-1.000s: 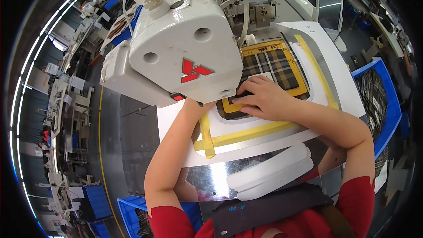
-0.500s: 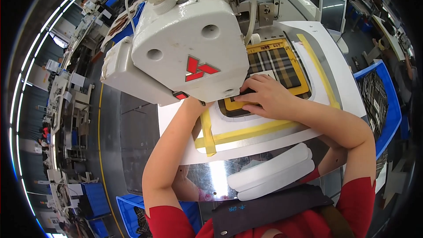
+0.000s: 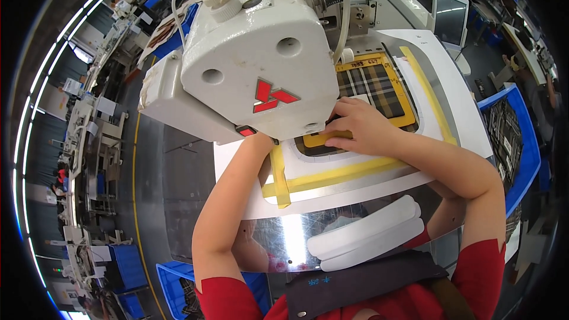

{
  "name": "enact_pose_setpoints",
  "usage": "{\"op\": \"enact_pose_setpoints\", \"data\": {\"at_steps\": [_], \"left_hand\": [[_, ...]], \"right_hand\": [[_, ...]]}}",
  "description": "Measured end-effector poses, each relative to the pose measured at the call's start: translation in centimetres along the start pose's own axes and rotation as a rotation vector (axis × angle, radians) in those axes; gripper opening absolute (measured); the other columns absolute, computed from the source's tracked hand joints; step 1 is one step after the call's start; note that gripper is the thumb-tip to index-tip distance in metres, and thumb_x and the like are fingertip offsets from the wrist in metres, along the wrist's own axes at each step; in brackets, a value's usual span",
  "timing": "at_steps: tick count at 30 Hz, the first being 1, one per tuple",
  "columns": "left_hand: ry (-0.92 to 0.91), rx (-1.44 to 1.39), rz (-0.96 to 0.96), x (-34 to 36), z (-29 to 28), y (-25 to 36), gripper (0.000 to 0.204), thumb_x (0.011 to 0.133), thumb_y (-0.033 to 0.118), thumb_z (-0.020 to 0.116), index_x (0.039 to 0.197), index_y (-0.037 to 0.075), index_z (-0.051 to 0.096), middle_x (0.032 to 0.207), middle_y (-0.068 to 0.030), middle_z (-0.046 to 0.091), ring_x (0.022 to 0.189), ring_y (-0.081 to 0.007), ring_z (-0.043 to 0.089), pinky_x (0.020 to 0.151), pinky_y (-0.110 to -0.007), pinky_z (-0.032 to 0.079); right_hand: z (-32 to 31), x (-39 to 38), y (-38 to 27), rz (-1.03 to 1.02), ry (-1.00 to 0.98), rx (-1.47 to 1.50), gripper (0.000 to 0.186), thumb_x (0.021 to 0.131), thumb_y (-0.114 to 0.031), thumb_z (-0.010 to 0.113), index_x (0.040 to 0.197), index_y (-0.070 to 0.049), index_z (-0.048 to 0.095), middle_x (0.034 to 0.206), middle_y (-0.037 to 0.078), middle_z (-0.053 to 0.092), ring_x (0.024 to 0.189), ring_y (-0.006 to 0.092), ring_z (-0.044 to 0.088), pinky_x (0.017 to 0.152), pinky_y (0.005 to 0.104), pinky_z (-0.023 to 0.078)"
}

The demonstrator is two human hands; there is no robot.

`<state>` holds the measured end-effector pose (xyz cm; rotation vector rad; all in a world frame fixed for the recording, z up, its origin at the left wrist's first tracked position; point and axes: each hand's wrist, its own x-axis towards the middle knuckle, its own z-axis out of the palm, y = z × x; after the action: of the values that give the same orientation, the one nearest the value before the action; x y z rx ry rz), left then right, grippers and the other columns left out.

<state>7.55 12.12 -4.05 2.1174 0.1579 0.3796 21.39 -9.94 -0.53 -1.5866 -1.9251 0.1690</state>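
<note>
A white sewing machine head (image 3: 228, 68) hangs over a white board (image 3: 456, 95) with yellow tape strips (image 3: 430, 95). On the board lies a yellow frame (image 3: 402, 104) around dark plaid fabric (image 3: 370, 92). My right hand (image 3: 361, 127) rests on the frame's near-left part, fingers bent and apart, thumb out, fingertips close to the machine head and partly behind it. My left hand (image 3: 267, 141) reaches under the head's lower edge beside a tape strip; its fingers are hidden.
A blue bin (image 3: 527, 160) of plaid pieces stands at right, another (image 3: 175, 290) at lower left. White curved pieces (image 3: 364, 234) lie on the steel table (image 3: 267, 237). A screen (image 3: 450, 15) stands behind at right; other workstations line the aisle at left.
The machine head appears a little farther right in the view. My right hand has shifted slightly right along with it. My left hand stays under the head.
</note>
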Motion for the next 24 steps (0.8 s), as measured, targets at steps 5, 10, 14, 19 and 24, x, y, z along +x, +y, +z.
{"op": "enact_pose_setpoints", "data": {"at_steps": [5, 10, 14, 19, 24], "left_hand": [[-0.418, 0.460, -0.226, 2.2, -1.3, 7.0, 0.052, 0.084, 0.007, 0.061, 0.134, 0.002, 0.048, 0.135, -0.0120, 0.054, 0.124, -0.0205, 0.050, 0.105, -0.032, 0.040], [0.038, -0.159, 0.032, -0.6, 0.3, 0.9, 0.051, 0.082, 0.003, 0.062, 0.132, 0.003, 0.052, 0.134, -0.0139, 0.055, 0.121, -0.0229, 0.054, 0.103, -0.034, 0.041], [0.026, 0.648, 0.251, -1.8, -0.7, 1.9, 0.045, 0.082, 0.000, 0.059, 0.127, 0.002, 0.056, 0.128, -0.0154, 0.059, 0.117, -0.0238, 0.057, 0.099, -0.033, 0.045], [0.085, 0.416, 0.236, -2.7, -1.5, 1.8, 0.038, 0.082, -0.003, 0.057, 0.120, 0.002, 0.060, 0.118, -0.0123, 0.065, 0.111, -0.0245, 0.061, 0.096, -0.035, 0.047], [0.107, 0.468, 0.165, -4.2, -1.8, 1.7, 0.033, 0.081, -0.005, 0.055, 0.112, 0.003, 0.064, 0.114, -0.0108, 0.067, 0.105, -0.0260, 0.063, 0.092, -0.036, 0.049]], "right_hand": [[-0.2, -0.5, 1.0, 0.011, -0.003, -0.010, 0.019, 0.082, -0.024, 0.071, 0.094, -0.010, 0.073, 0.099, 0.007, 0.061, 0.101, 0.0272, 0.055, 0.093, 0.0375, 0.042], [0.0, -0.3, -0.5, -0.008, -0.006, -0.035, 0.020, 0.084, -0.024, 0.067, 0.098, -0.010, 0.072, 0.104, 0.004, 0.061, 0.103, 0.0251, 0.055, 0.092, 0.0371, 0.043], [-1.2, 0.8, -1.2, 0.014, -0.087, 0.029, 0.022, 0.085, -0.024, 0.066, 0.100, -0.009, 0.071, 0.106, 0.005, 0.061, 0.106, 0.0248, 0.054, 0.094, 0.0375, 0.042], [-2.2, 3.3, 0.5, 0.019, -0.056, -0.167, 0.032, 0.086, -0.030, 0.065, 0.108, -0.007, 0.068, 0.115, 0.006, 0.061, 0.111, 0.0256, 0.054, 0.101, 0.0395, 0.038], [-1.7, 4.2, 0.9, -0.126, -0.048, -0.312, 0.039, 0.085, -0.036, 0.065, 0.111, -0.007, 0.066, 0.117, 0.007, 0.061, 0.113, 0.0244, 0.055, 0.101, 0.0386, 0.039]]}}
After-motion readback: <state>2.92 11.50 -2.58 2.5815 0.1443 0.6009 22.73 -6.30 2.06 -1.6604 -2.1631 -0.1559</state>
